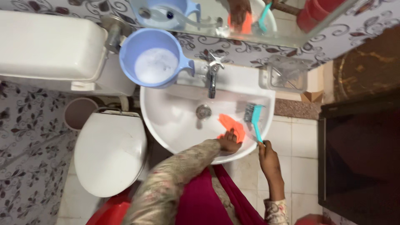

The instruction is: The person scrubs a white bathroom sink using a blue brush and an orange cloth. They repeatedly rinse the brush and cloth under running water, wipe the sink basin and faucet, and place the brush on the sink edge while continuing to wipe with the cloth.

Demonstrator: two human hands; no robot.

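Her left hand (230, 141) presses the orange cloth (231, 125) flat inside the white sink (166, 125) (near its front rim); the right hand (266, 155) grips a teal brush (254, 118) over the right edge.

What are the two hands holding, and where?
Right hand grips the teal plastic brush by its handle end; left hand presses on the orange cloth.

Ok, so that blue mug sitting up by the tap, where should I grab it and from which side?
Take the blue mug by its flat handle, which sticks out on the side facing the tap. Come in from that side, above the sink rim. It stands upright with foamy liquid inside, so keep it level.
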